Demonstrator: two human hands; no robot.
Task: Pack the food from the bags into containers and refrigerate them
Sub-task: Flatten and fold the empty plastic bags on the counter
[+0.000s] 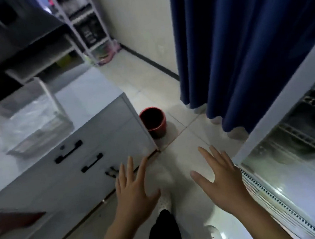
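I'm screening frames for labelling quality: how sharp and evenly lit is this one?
Head view: dim overall; motion blur smears the clear container on the counter and the shelf rack; glare streaks the refrigerator glass; wide-angle bending at edges; left hand and right hand fairly sharp.

A single wide-angle view from head height, tilted steeply down and forward. Both hands, the left hand [135, 195] and the right hand [223, 184], sit close at the near edge. A white cabinet [88, 147] lies left, a glass-door refrigerator [296, 161] right, and a blue curtain [252, 38] far.
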